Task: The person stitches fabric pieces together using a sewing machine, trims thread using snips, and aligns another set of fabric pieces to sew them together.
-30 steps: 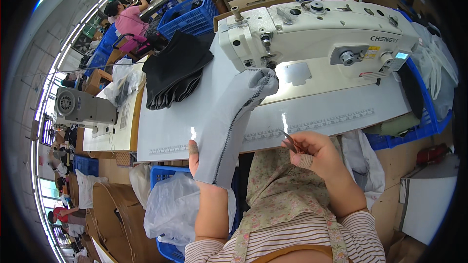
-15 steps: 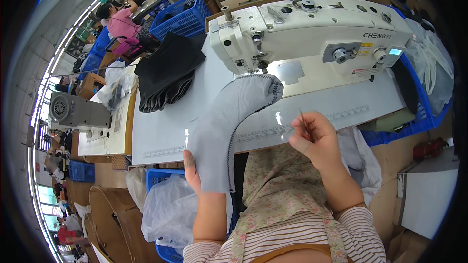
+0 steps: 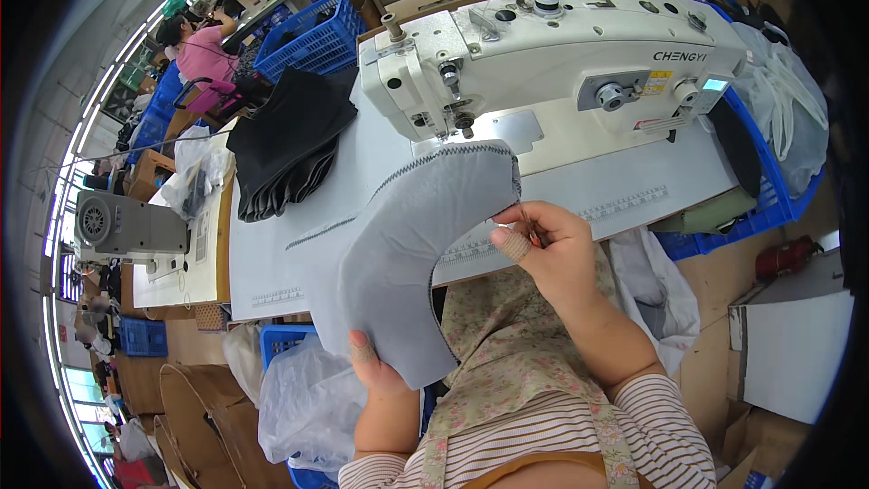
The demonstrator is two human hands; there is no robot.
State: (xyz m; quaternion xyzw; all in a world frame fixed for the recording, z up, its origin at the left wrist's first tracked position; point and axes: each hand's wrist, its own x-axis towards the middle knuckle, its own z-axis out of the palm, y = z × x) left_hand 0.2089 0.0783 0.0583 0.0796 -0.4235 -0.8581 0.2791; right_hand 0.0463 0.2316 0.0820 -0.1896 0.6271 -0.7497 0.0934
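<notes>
A curved grey fabric piece (image 3: 398,226) with dark zigzag stitching along its edges is held up in front of the sewing machine (image 3: 543,54). My left hand (image 3: 376,367) grips its lower end, thumb on top and the fingers hidden beneath. At the piece's right corner, my right hand (image 3: 548,240) is closed with thumb and fingertips together. A small, thin, dark metal tool (image 3: 527,220), which looks like thread snips, shows between those fingers. The fabric's upper edge lies just in front of the needle area (image 3: 464,127).
A stack of black fabric pieces (image 3: 294,140) lies on the table (image 3: 272,263) at left. Blue crates (image 3: 312,36) stand behind, and another (image 3: 792,199) holds plastic bags at right. A grey motor unit (image 3: 131,222) sits far left. A person in pink (image 3: 204,54) works in the background.
The fabric has opened out flatter and its lower end has swung right and nearer me with my left hand. My right hand has moved left and up to the fabric's right corner.
</notes>
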